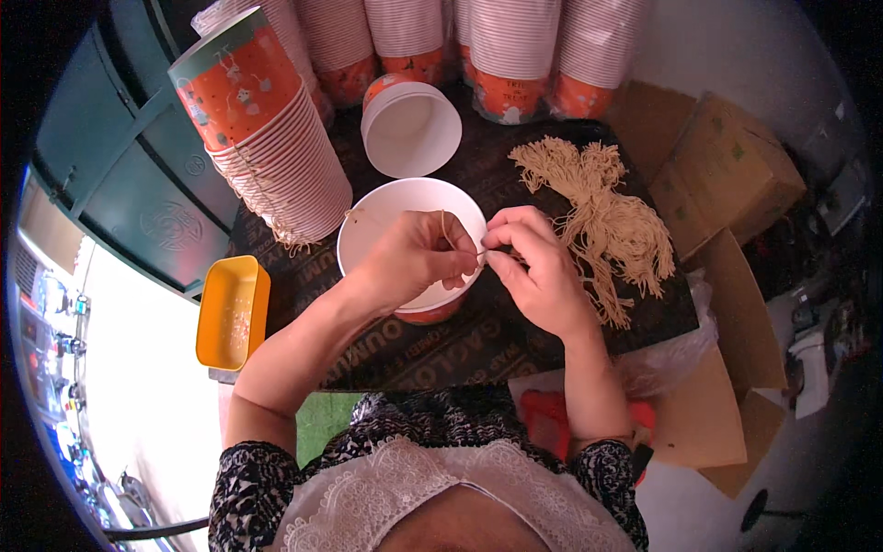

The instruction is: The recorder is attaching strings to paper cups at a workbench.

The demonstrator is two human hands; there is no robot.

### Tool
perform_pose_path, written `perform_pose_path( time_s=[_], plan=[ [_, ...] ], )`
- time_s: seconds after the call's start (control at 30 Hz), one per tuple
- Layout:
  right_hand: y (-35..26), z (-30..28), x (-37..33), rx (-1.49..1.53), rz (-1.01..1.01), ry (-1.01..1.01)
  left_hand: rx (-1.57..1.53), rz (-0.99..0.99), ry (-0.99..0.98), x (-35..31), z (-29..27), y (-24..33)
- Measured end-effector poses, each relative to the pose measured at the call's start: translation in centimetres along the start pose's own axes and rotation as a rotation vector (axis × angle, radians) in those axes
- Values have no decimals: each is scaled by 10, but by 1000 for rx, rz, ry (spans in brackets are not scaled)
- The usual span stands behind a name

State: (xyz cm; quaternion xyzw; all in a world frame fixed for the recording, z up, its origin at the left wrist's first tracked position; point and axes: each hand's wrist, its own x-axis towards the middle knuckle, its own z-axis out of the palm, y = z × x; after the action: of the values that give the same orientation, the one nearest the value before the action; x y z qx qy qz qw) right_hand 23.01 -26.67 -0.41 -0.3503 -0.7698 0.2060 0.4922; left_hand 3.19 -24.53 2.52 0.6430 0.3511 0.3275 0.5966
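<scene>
A paper bucket (368, 213), white inside and orange outside, stands before me on the dark table. Over its right rim, my left hand (428, 253) pinches a thin beige cord (445, 224), a loop of which rises by the fingers. My right hand (538, 267) is closed in a pinch on the same cord, its fingertips meeting the left ones at the rim. At the bucket's left rim a short bit of cord with a knot shows. The fingers partly hide where the cord meets the rim.
At the left rises a tall stack of nested buckets (285, 156) with cords hanging from it. Near it sits a yellow tray (208, 313) holding tiny bits. Behind, a bucket (414, 133) lies tipped before wrapped stacks (515, 46). A cord bundle (616, 221) and cardboard boxes (727, 175) are right.
</scene>
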Motion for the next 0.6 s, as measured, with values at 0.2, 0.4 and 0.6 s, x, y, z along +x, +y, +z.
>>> perform_pose_path(
  time_s=[0.2, 0.4, 0.6],
  plan=[
    [-1, 12, -3, -93, -88, 108, 84, -46, 2, 0, -3, 3],
    [-12, 21, -11, -315, -352, 149, -86, -123, -25, 0, -11, -1],
    [-9, 20, -11, -202, -346, 117, 76, -44, -6, -7, -9, 5]
  ],
)
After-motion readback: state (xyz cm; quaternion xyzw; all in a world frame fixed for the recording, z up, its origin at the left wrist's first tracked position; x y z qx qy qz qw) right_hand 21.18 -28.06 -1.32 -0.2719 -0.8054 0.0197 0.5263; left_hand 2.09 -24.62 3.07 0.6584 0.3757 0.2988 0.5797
